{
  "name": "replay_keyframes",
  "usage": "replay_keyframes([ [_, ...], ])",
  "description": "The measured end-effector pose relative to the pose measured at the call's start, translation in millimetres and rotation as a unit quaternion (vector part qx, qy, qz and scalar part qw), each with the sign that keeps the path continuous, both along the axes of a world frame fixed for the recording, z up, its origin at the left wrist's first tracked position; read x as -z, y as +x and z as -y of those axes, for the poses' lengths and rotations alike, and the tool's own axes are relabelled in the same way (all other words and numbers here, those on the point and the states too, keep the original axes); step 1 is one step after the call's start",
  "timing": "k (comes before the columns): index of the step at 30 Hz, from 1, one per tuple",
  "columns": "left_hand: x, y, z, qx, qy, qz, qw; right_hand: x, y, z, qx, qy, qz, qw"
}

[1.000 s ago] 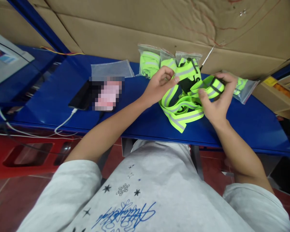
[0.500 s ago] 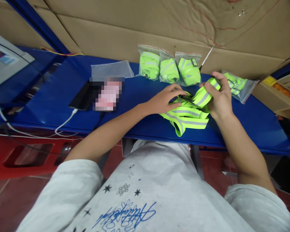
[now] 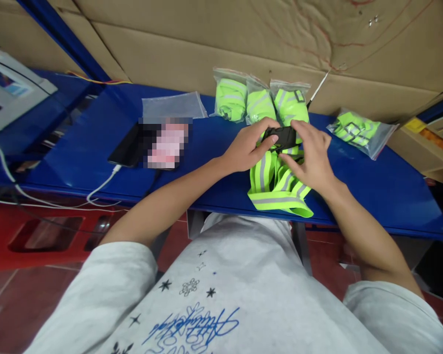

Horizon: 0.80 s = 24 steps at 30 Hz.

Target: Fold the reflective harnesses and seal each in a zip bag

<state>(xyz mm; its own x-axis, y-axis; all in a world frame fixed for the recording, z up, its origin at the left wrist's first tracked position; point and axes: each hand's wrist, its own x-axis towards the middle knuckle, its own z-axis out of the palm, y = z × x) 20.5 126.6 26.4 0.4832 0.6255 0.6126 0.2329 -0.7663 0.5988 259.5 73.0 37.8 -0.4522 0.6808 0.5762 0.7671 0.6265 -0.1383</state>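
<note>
A black plastic buckle (image 3: 285, 138) is between my hands, over a loose heap of reflective strap (image 3: 280, 200) in yellow-green with a grey stripe. My left hand (image 3: 249, 146) pinches the buckle's left part, thumb on its near face. Around its right end are the fingers and thumb of my right hand (image 3: 313, 156). The strap hangs in loops below the buckle and rests at the table's front edge. Just beyond my hands stand bagged straps, one at the left (image 3: 230, 100), one in the middle (image 3: 260, 104) and one at the right (image 3: 290, 102).
Another bagged strap (image 3: 357, 129) lies to the right, beside a cardboard box (image 3: 424, 147). On the left are an unfilled clear bag (image 3: 173, 105), a black phone (image 3: 124, 147) with a white cable (image 3: 102, 187), and a blurred pink item (image 3: 168, 145). Cardboard (image 3: 206, 39) backs the blue table (image 3: 70, 157).
My right hand has come left and let go of the strap section it held up, and now grips the buckle. The buckle has turned into view, and the strap loops have dropped forward.
</note>
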Motion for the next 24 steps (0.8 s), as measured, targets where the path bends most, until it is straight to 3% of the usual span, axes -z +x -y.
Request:
replay_keyframes([
  [5, 3.9, 0.6, -3.6, 0.009, 0.044, -0.056, 0.997, 9.5, 4.4, -9.2, 0.021, -0.055, 0.036, 0.998],
  [12, 2.6, -7.9, -11.0, -0.018, 0.105, -0.158, 0.982, 8.6, 4.4, -5.6, 0.011, -0.018, 0.056, 0.998],
  [17, -3.8, -8.3, -5.2, -0.069, 0.119, -0.275, 0.952, 14.1, 3.7, -7.0, -0.007, -0.033, 0.101, 0.994],
  [24, -14.4, -3.5, 5.8, -0.131, 0.181, -0.358, 0.907, 13.5, -1.0, -5.3, 0.034, -0.025, 0.095, 0.995],
])
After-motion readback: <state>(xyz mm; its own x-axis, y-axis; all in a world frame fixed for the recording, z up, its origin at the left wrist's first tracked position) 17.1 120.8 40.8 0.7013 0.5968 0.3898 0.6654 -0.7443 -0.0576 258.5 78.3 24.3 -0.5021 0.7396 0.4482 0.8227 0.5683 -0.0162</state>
